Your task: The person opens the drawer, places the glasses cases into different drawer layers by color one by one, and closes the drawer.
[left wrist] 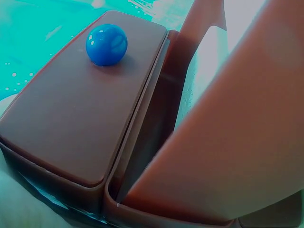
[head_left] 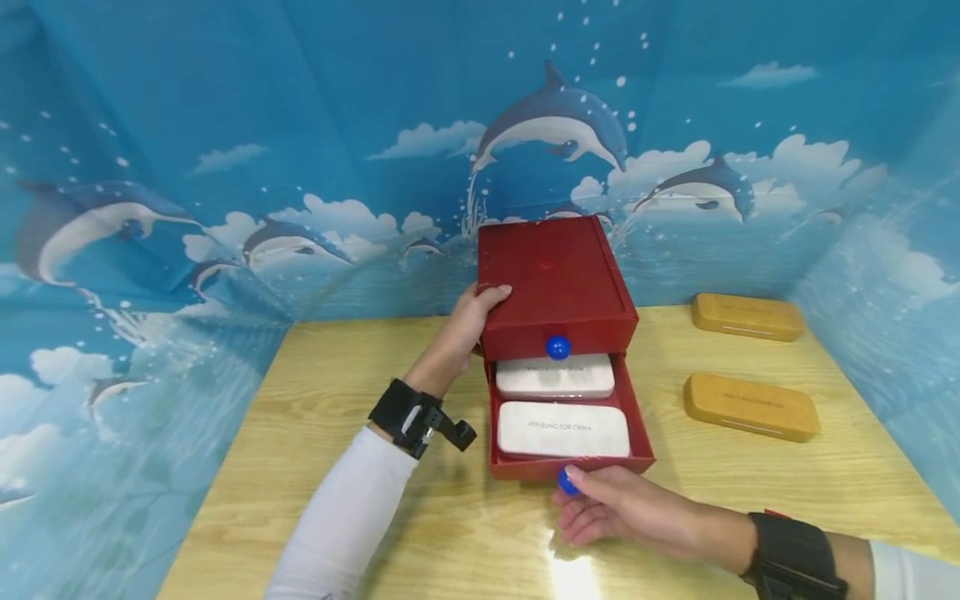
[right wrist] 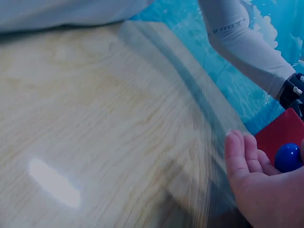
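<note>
A red two-drawer box [head_left: 551,267] stands against the backdrop, its upper drawer closed behind a blue knob [head_left: 557,347]. The lower drawer [head_left: 525,472] is pulled out toward the person. Inside it lie two white cases [head_left: 562,437], one behind the other; the front one bears printed letters. My left hand [head_left: 467,323] grips the box's left side, thumb over the top edge, its other fingers mostly hidden. With thumb and fingers, my right hand [head_left: 617,504] pinches the lower drawer's blue knob [head_left: 567,483]. In the right wrist view its other fingers [right wrist: 235,152] are loosely bent.
Two yellow cases, a rear one [head_left: 747,317] and a nearer one [head_left: 752,407], lie on the wooden table [head_left: 315,417] right of the box. A dolphin-printed backdrop [head_left: 360,108] encloses the table at the back and sides.
</note>
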### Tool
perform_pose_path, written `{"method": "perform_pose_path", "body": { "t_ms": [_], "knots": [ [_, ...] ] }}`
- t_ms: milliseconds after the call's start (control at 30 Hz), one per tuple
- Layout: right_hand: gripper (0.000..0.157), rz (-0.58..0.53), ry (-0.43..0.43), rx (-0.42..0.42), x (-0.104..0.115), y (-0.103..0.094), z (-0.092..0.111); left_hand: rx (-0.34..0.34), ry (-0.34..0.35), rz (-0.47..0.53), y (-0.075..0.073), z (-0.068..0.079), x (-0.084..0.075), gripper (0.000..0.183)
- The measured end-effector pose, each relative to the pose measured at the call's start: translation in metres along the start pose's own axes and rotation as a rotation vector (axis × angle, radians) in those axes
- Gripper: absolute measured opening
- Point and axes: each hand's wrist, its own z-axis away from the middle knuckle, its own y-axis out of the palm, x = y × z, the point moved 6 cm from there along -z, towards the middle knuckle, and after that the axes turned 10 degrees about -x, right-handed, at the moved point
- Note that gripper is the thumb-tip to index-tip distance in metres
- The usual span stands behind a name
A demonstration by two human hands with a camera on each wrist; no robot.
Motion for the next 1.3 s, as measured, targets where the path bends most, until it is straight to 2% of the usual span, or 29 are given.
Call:
{"method": "perform_pose_path", "body": {
  "t_ms": [167, 400, 933, 1300],
  "knots": [
    [0.045, -0.045, -0.011, -0.003, 0.003, 0.002, -0.001, -0.014, 0.009, -0.001, -0.001, 0.000, 0.001, 0.058],
    [0.043, 0.026, -0.038, -0.123, 0.014, -0.010, -0.010, -0.014, 0.020, -0.006, 0.001, 0.000, 0.001, 0.056],
    [0.043, 0.064, -0.059, -0.164, 0.023, -0.015, -0.022, -0.007, -0.021, -0.002, 0.001, 0.000, -0.001, 0.058],
    [0.039, -0.064, -0.165, -0.220, 0.010, -0.015, -0.024, -0.009, -0.031, -0.036, 0.001, 0.001, -0.002, 0.062]
  ]
}}
